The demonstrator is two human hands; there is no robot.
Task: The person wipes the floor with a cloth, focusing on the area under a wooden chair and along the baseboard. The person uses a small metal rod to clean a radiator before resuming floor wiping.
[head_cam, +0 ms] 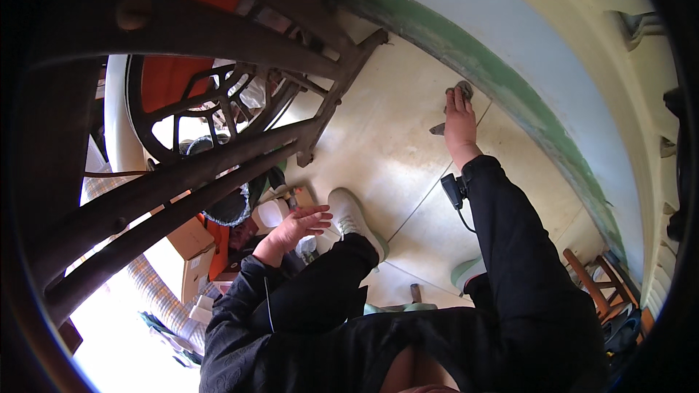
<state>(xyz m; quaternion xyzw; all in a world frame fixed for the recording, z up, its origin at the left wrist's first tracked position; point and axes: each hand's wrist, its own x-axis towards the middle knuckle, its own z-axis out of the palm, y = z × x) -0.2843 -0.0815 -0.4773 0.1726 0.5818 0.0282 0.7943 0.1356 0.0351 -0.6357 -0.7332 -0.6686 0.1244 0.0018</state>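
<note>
My right hand (460, 123) reaches down to the tiled floor (404, 114), near the green-painted base of the wall, with a grey-brown crumpled cloth (464, 88) under its fingertips. A small dark pointed piece (437, 129), perhaps a corner of the same cloth, shows beside the palm. A black device with a cable is strapped at my right wrist. My left hand (300, 225) hangs in the air near my light-coloured shoe (349, 215), its fingers spread and nothing in them.
A dark frame with a spoked wheel (210, 103) stands at the left. Cardboard boxes (191, 240), a black-lined bin (229, 207) and other items crowd the floor below it. The green wall base (524, 95) curves along the right. A small wooden stool (600, 284) stands at the lower right.
</note>
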